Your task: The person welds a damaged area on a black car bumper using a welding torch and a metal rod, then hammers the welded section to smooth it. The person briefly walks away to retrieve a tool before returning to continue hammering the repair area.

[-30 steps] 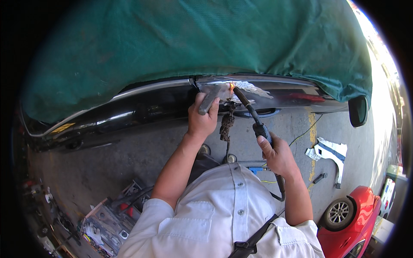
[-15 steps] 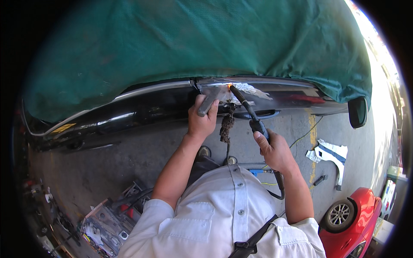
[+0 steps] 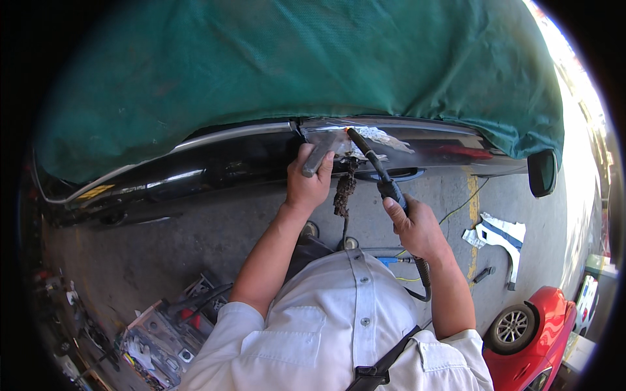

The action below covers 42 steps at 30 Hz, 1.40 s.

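Note:
My right hand (image 3: 417, 228) is wrapped round the handle of a black welding torch (image 3: 373, 158), whose cable runs down beside my wrist. The torch tip points at a patch of bare, shiny metal (image 3: 385, 137) on the black car's side (image 3: 241, 159), with a small orange glow at the tip. In my left hand (image 3: 308, 186) is a grey flat metal bar (image 3: 319, 158), gripped between thumb and fingers. Its far end lies against the panel, left of the torch tip. Between my hands hangs a dark brown, clumpy strip (image 3: 344, 190); its kind I cannot make out.
A green cover (image 3: 313, 58) drapes over the car's upper part, down to the side mirror (image 3: 542, 174). On the floor at right lie a white body panel (image 3: 505, 238) and a yellow-green hose (image 3: 464, 203). A red car (image 3: 548, 326) stands lower right; a cluttered tool tray (image 3: 156, 342), lower left.
The orange glow at the torch tip has grown smaller and dimmer. Both hands keep their grips and have hardly moved.

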Each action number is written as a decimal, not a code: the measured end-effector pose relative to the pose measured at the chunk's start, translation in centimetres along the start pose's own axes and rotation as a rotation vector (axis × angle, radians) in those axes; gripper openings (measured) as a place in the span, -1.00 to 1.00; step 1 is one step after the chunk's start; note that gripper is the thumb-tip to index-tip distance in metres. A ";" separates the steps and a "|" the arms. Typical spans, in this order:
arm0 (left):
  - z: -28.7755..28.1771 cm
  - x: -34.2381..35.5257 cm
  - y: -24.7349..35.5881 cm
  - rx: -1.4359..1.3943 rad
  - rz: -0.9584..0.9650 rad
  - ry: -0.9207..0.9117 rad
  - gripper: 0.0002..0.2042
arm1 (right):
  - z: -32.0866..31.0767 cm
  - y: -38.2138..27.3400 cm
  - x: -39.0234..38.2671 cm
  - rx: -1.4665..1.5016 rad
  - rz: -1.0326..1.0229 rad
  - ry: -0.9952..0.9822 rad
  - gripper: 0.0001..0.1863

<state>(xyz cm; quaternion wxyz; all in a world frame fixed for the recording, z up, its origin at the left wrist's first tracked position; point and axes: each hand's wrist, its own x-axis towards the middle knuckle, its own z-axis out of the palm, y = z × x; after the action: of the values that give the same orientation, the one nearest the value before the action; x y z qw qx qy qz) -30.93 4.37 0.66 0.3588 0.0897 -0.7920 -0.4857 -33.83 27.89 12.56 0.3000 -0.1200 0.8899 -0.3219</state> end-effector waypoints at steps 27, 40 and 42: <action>0.1 0.0 -0.3 -0.034 -0.011 -0.007 -0.79 | 0.2 0.0 -0.6 0.014 0.016 0.009 -0.27; 0.2 0.2 -0.2 -0.041 0.054 -0.010 -0.80 | 0.5 -0.1 0.0 -0.018 -0.015 0.008 -0.25; 0.0 0.3 -0.1 -0.013 0.027 -0.043 -0.81 | 0.5 -0.1 0.1 -0.020 -0.019 0.012 -0.26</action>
<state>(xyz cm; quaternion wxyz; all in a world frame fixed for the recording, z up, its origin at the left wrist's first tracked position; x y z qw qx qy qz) -31.18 4.17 0.71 0.3488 0.0662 -0.7975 -0.4878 -33.54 27.50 12.28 0.2903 -0.1297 0.8937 -0.3167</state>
